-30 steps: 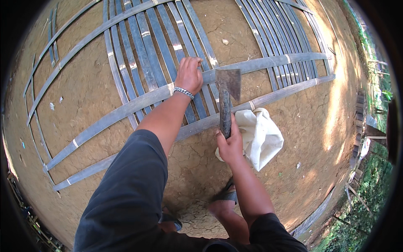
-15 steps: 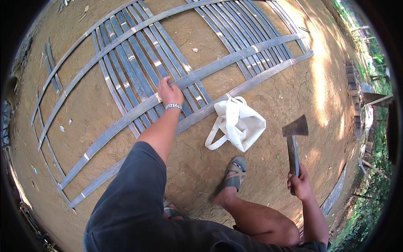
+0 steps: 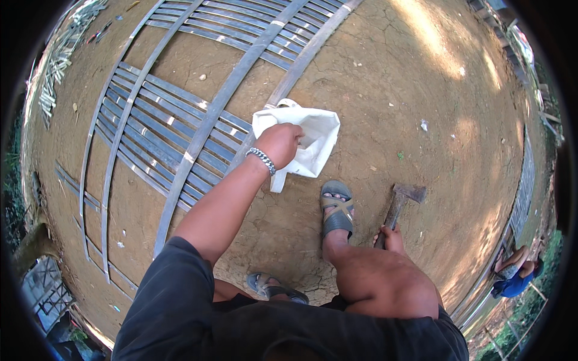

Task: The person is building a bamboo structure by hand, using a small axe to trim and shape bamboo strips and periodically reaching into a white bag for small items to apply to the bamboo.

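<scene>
Bare, cracked dirt ground (image 3: 421,108) is filling most of the view, sun patches lying across the far right, and a big lattice of split bamboo strips (image 3: 180,132) is lying flat on it to the person's left and front.

Compared to half a second ago, the left hand (image 3: 280,143) isn't resting on the bamboo anymore. It's now sitting on the white cloth bag (image 3: 313,141), fingers curled closed and bunching the top of the fabric, a beaded bracelet (image 3: 262,159) showing on the wrist. The bag is lying on the dirt right at the edge of the lattice, touching the nearest long strip, just beyond the sandalled right foot (image 3: 337,210).

The right hand (image 3: 392,237) is now low beside the right knee, wrapped around the lower end of the wooden handle of a hatchet (image 3: 400,201). Most of that hand is hidden behind the leg, so you can't really tell how the fingers are sitting apart from them being closed on the handle. Earlier the hatchet was held out farther to the right with the blade up; now its rusty head is pointing away from the person, close over the ground just right of the foot.

The other sandal (image 3: 274,287) is peeking out under the body. Another person in blue (image 3: 515,274) is crouching way off at the right edge.
</scene>
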Motion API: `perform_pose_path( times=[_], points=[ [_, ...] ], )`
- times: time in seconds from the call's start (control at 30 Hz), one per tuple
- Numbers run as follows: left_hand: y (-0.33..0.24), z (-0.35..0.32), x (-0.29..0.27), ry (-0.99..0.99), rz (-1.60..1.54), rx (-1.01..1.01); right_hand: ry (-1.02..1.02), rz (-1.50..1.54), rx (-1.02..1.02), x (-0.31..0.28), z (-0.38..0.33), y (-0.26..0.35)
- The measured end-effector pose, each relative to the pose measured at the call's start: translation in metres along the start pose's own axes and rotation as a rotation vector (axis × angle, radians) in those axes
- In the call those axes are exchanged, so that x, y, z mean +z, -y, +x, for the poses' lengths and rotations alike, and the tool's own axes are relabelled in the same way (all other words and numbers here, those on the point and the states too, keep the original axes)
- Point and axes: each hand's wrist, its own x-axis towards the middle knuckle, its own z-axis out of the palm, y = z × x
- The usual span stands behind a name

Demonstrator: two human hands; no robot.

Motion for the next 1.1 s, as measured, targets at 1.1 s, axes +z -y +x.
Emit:
perform_pose_path(
  times=[1.1],
  points=[
    [0.064,0.060,0.095,0.342,0.273,-0.046,0.064,-0.063,0.101,-0.042,-0.020,0.038]
  ],
)
